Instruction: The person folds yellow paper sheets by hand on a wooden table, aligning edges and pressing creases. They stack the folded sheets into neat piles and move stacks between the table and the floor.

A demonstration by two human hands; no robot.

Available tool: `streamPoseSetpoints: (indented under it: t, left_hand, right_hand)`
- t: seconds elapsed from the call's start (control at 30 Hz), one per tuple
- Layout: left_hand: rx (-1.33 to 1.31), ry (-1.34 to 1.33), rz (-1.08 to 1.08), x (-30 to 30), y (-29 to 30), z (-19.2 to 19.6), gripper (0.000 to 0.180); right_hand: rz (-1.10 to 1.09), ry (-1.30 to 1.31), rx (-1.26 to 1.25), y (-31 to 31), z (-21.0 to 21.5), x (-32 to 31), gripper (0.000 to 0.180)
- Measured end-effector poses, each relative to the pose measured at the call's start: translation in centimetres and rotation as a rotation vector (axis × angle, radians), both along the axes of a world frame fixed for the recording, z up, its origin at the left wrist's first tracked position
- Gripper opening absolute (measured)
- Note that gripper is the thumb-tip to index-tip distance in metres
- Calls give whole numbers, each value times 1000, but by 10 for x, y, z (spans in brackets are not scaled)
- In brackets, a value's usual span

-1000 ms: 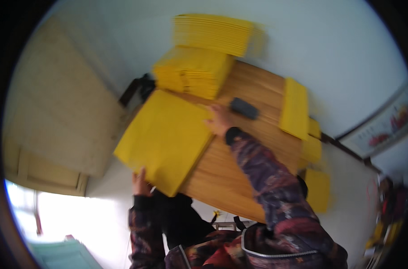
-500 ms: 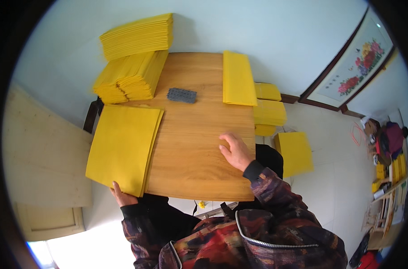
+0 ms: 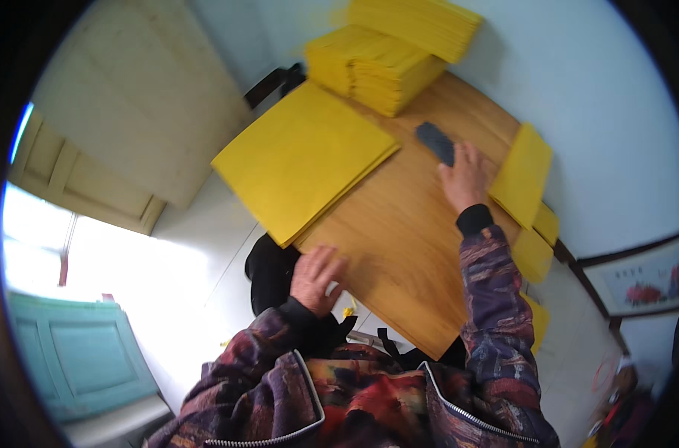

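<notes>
My right hand [image 3: 465, 179] reaches across the wooden table [image 3: 399, 239], fingers extended and thumb apart. Its fingertips are at the near end of a dark grey, textured oblong block [image 3: 434, 142]; a firm grip is not visible. My left hand [image 3: 318, 278] is over the near table edge, holding nothing, its fingers loosely bent and apart. Just beyond it, at the table's left side, lies a low pile of large yellow sheets [image 3: 306, 160], its corner jutting over the edge.
Thick stacks of folded yellow sheets [image 3: 384, 63] stand against the wall at the far side. Another folded yellow piece [image 3: 524, 172] lies at the right table edge, with more yellow bundles [image 3: 532, 254] below. A beige cabinet [image 3: 145, 89] stands left.
The view has turned, so the table appears rotated clockwise. My left hand has left the yellow pile's near edge and moved right. My right hand has reached forward to the grey block.
</notes>
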State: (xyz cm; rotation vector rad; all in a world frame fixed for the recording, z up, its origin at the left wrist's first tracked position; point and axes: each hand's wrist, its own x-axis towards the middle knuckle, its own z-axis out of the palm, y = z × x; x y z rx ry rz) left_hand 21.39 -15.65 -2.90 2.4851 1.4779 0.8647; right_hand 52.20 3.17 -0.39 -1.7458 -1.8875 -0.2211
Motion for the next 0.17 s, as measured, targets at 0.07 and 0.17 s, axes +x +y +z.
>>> streamPoseSetpoints:
  t: [0.07, 0.17]
  left_hand:
    - [-54, -28, -72, 3, -10, -2, 53]
    - [-139, -35, -57, -12, -15, -2, 59]
  right_hand:
    - [-131, -125, -322, 12, -11, -8, 52]
    - [-127, -58, -358, 22, -41, -25, 52]
